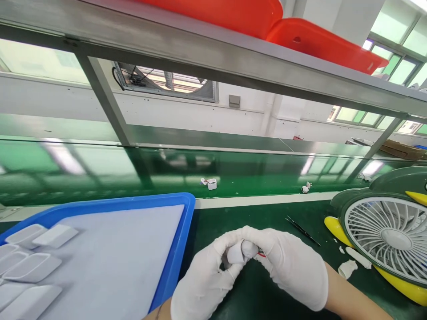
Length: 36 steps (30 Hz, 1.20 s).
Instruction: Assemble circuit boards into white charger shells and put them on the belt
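Both my hands wear white gloves and meet above the dark green bench. My left hand (pixel 205 275) is closed around a small white plastic case (pixel 235 253). Against the case's right side, the fingers of my right hand (pixel 292 264) are pinched together. A short red wire (pixel 261 254) shows by those fingertips; what it joins is hidden. The gloves cover most of the case. To the right of my hands lie black tweezers (pixel 303 230).
At the left, a blue tray (pixel 187 218) holds several white plastic shells (pixel 33 268). A green and yellow fan (pixel 395 238) stands at the right, near white scraps (pixel 347 269). Small white parts (pixel 211 184) sit on the back ledge. Red bins (pixel 320 42) rest on the overhead shelf.
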### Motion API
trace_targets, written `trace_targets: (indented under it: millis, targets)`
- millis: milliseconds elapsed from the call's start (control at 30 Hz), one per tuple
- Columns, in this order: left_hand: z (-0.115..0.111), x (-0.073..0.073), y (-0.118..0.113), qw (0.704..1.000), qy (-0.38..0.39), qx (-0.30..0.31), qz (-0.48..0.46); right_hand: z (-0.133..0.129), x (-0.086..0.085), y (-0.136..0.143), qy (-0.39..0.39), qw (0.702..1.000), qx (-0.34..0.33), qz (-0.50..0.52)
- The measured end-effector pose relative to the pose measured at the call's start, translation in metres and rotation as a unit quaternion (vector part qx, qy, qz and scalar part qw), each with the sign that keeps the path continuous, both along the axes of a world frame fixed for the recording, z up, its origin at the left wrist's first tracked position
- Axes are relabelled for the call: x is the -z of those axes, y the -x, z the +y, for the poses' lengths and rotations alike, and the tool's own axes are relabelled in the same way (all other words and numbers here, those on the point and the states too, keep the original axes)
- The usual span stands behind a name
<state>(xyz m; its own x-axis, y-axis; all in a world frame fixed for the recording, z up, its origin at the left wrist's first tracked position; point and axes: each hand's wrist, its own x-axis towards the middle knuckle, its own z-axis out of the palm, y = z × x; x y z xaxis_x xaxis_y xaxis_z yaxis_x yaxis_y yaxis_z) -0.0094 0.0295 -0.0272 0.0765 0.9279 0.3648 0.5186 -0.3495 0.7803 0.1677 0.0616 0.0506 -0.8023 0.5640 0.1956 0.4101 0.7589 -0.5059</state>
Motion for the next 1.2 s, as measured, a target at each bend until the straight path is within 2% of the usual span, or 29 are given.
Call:
trace_targets:
  millis: [133,233,267,333,433,533,633,733,800,867,933,1000,1100,1200]
  targets:
    - [-0.003,0.001,0.000,1.000,0.018,-0.007,0.014,-0.005,-0.009,0.002,0.024,0.999,0.022,-0.022]
    - [-0.005,0.006,0.001,1.000,0.001,-0.020,-0.013,-0.007,-0.010,0.001,-0.017,0.998,0.045,-0.044]
    - [-0.005,0.008,0.002,1.000,-0.009,-0.013,-0.025,-0.007,-0.007,-0.001,-0.041,0.997,0.044,-0.040]
    - [-0.004,0.010,0.003,0.998,-0.037,0.038,-0.027,-0.006,0.003,-0.004,-0.084,0.996,0.036,-0.023]
    - [0.001,0.009,0.004,0.988,-0.087,0.127,0.024,-0.003,0.020,-0.007,-0.091,0.995,0.041,-0.006]
    - [0.003,0.006,0.002,0.988,-0.107,0.103,0.034,-0.001,0.022,-0.011,-0.046,0.998,0.053,0.009]
    - [0.002,0.003,-0.003,0.998,-0.042,0.032,-0.045,0.000,0.009,-0.017,-0.005,0.996,0.065,0.055]
    - [0.002,-0.005,-0.006,0.983,0.048,-0.017,-0.179,0.004,0.004,-0.022,-0.004,0.985,0.083,0.153]
    - [0.004,-0.011,-0.008,0.958,0.105,-0.033,-0.265,0.008,0.014,-0.018,-0.015,0.971,0.105,0.215]
    - [0.006,-0.017,-0.009,0.932,0.157,-0.038,-0.325,0.012,0.032,-0.006,-0.014,0.966,0.091,0.242]
    - [0.008,-0.022,-0.010,0.913,0.187,-0.032,-0.360,0.014,0.052,0.009,-0.021,0.962,0.050,0.267]
    - [0.007,-0.025,-0.011,0.907,0.198,-0.020,-0.370,0.014,0.067,0.023,-0.060,0.946,0.044,0.317]
    - [0.006,-0.027,-0.011,0.910,0.204,-0.008,-0.361,0.013,0.075,0.031,-0.104,0.929,0.070,0.349]
    - [0.003,-0.029,-0.011,0.912,0.221,0.009,-0.345,0.013,0.071,0.026,-0.116,0.932,0.078,0.335]
